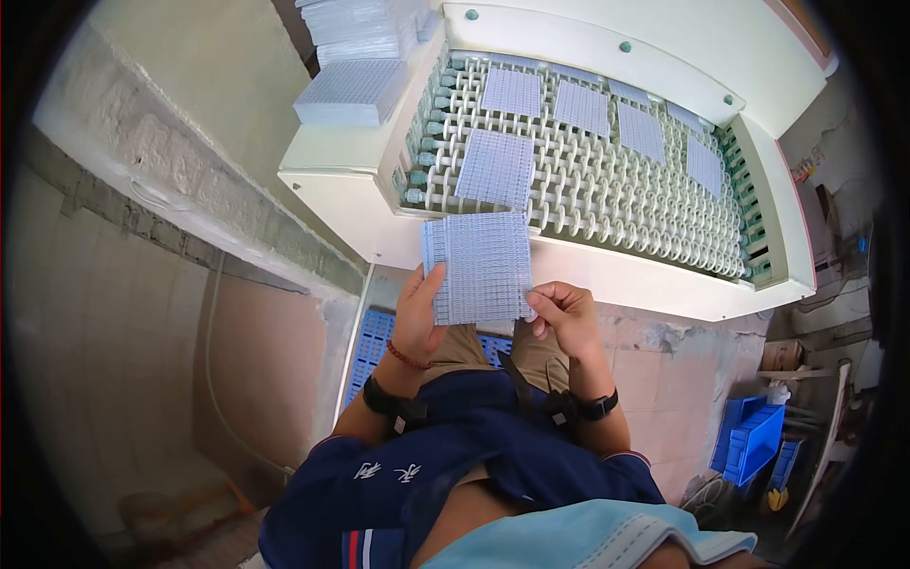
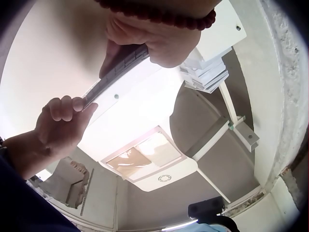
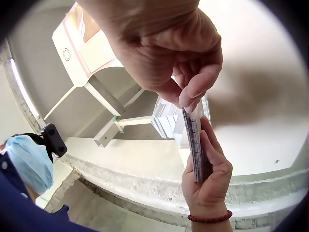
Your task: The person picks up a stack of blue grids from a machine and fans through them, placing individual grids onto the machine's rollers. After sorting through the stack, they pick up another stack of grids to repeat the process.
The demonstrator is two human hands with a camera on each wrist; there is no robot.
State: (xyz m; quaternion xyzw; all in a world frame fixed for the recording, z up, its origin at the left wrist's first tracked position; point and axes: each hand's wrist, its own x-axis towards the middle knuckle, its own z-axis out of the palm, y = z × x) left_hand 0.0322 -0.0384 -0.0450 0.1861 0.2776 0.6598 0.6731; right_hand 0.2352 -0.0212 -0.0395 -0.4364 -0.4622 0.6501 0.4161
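A thin stack of pale blue gridded panels is held in front of the body, just off the machine's front edge. The left hand grips its left side, thumb on top and fingers beneath; in the right wrist view that hand wraps the stack's far end. At the lower right corner the right hand pinches the edge between thumb and fingers, seen also in the left wrist view, where the hand holds the end of the stack.
Behind the stack, a machine bed of white ring rollers carries several separate panels, the nearest panel at the left front. Piled panels stand on the machine's left ledge. Blue crates are at the right; a blue pallet lies on the floor.
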